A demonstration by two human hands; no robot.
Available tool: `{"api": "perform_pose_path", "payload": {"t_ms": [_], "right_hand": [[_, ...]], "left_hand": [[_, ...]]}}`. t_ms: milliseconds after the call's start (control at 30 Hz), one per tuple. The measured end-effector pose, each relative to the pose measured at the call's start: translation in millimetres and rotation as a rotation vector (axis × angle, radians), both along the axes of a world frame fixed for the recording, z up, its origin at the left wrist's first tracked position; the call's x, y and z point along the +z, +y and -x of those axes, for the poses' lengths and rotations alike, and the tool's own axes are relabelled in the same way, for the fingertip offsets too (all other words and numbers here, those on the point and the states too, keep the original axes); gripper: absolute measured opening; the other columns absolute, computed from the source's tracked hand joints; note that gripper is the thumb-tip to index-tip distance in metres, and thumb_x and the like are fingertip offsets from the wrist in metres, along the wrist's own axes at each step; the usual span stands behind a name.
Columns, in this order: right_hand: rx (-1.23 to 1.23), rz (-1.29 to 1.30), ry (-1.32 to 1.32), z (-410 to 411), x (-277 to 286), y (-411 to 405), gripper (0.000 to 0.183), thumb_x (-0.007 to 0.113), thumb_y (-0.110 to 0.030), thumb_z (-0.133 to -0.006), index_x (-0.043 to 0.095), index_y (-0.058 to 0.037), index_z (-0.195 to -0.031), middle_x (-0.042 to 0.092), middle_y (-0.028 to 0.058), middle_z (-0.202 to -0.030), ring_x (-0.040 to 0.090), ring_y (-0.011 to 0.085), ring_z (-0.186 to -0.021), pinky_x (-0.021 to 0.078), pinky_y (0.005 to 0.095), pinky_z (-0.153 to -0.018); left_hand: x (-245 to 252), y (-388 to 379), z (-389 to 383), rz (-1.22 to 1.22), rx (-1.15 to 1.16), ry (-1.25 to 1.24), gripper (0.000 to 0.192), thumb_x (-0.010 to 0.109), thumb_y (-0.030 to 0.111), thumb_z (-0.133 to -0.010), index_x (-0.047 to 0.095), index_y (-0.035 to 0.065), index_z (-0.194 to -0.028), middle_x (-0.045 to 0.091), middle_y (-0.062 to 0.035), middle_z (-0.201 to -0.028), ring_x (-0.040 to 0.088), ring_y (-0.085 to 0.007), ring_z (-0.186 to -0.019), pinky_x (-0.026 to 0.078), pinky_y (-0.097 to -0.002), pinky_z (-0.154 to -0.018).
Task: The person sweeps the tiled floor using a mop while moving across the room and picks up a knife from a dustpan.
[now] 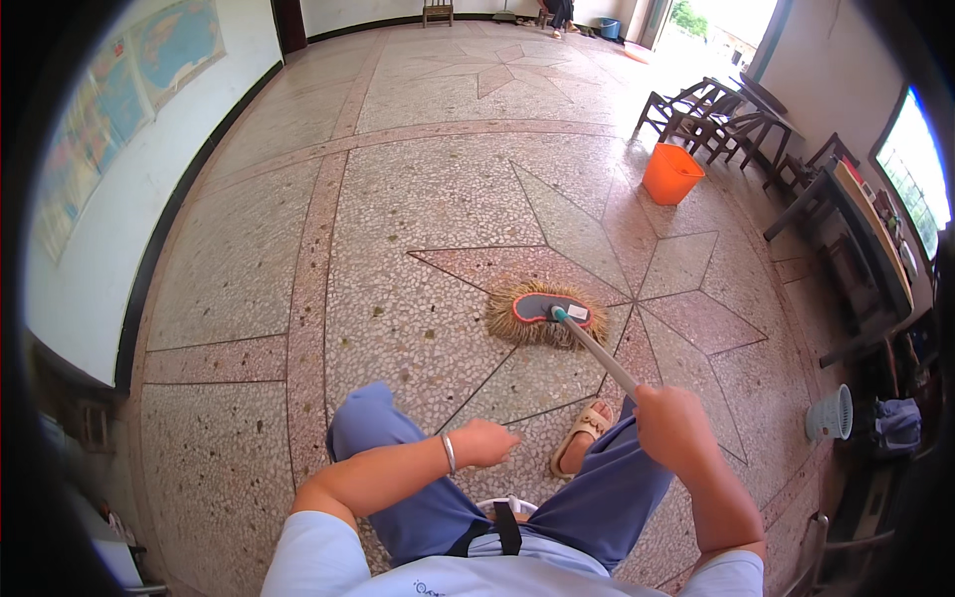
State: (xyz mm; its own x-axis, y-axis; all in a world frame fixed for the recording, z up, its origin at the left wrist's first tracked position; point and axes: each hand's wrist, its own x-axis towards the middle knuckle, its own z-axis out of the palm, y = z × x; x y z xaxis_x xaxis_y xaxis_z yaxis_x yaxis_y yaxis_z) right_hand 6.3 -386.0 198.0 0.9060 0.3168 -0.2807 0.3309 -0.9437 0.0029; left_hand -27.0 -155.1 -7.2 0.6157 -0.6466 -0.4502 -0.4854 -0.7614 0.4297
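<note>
In the head view my right hand (pixel 671 427) is wrapped around the upper part of a pale mop handle (pixel 599 351). The handle slopes down to a dust mop head (pixel 548 315) with a shaggy tan fringe and a grey top plate edged in red. It rests flat on the terrazzo floor (pixel 388 298), over a star pattern. My left hand (pixel 486 442) hangs in front of my left thigh, fingers curled in, a silver bangle on the wrist. Nothing shows in it, and it is apart from the handle. Below the mop, my sandalled foot (pixel 586 436) stands on the floor.
An orange bin (pixel 672 174) stands ahead to the right, near dark wooden chairs (pixel 709 119). A table (pixel 869 224) and a pale plastic basket (pixel 830 413) line the right side. Maps hang on the left wall (pixel 242 67). A seated person (pixel 559 15) is partly visible at the back.
</note>
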Motion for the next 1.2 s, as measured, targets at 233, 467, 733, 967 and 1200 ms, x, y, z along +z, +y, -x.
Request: {"api": "perform_pose_path", "payload": {"t_ms": [233, 467, 733, 967, 1200], "right_hand": [[-0.047, -0.030, -0.101, -90, -81, 16, 0.014, 0.052, -0.005, -0.078, 0.059, -0.0001, -0.089, 0.063, 0.0196, -0.081, 0.063, 0.0339, -0.080, 0.0515, 0.0408, -0.070], [-0.144, -0.065, -0.132, -127, -150, 24, 0.018, 0.051, -0.008, -0.083, 0.056, 0.0025, -0.097, 0.061, 0.0219, -0.091, 0.063, 0.0358, -0.082, 0.0526, 0.0404, -0.069], [-0.002, 0.048, 0.042, -40, -45, -21, 0.018, 0.052, -0.006, -0.079, 0.055, 0.0043, -0.093, 0.062, 0.0204, -0.081, 0.063, 0.0335, -0.078, 0.0516, 0.0394, -0.067], [-0.015, 0.032, 0.077, -5, 15, -37, 0.015, 0.052, -0.008, -0.078, 0.058, 0.0004, -0.088, 0.061, 0.0187, -0.069, 0.062, 0.0344, -0.068, 0.0480, 0.0437, -0.062], [0.012, -0.014, 0.002, -42, -1, -17, 0.013, 0.054, -0.007, -0.075, 0.059, 0.0005, -0.085, 0.061, 0.0191, -0.071, 0.062, 0.0354, -0.071, 0.0489, 0.0430, -0.064]], "left_hand": [[-20, 7, -21, -0.139, 0.111, 0.034, 0.034, 0.059, 0.032, -0.081, 0.056, 0.0083, -0.105, 0.063, -0.0140, -0.096, 0.060, -0.0322, -0.091, 0.049, -0.0440, -0.073], [-29, 10, -39, -0.108, 0.165, 0.051, 0.041, 0.057, 0.034, -0.082, 0.051, 0.0131, -0.117, 0.062, -0.0149, -0.102, 0.059, -0.0329, -0.094, 0.047, -0.0443, -0.076], [-17, 15, -41, -0.098, 0.175, 0.057, 0.040, 0.057, 0.031, -0.083, 0.050, 0.0128, -0.117, 0.061, -0.0155, -0.102, 0.059, -0.0333, -0.092, 0.047, -0.0443, -0.075], [3, 7, -36, -0.069, 0.108, 0.039, 0.039, 0.055, 0.032, -0.084, 0.050, 0.0131, -0.118, 0.062, -0.0133, -0.101, 0.059, -0.0324, -0.091, 0.047, -0.0441, -0.075], [-7, 12, -38, -0.110, 0.116, 0.054, 0.040, 0.055, 0.033, -0.084, 0.050, 0.0138, -0.119, 0.062, -0.0130, -0.101, 0.059, -0.0321, -0.092, 0.048, -0.0434, -0.076]]}}
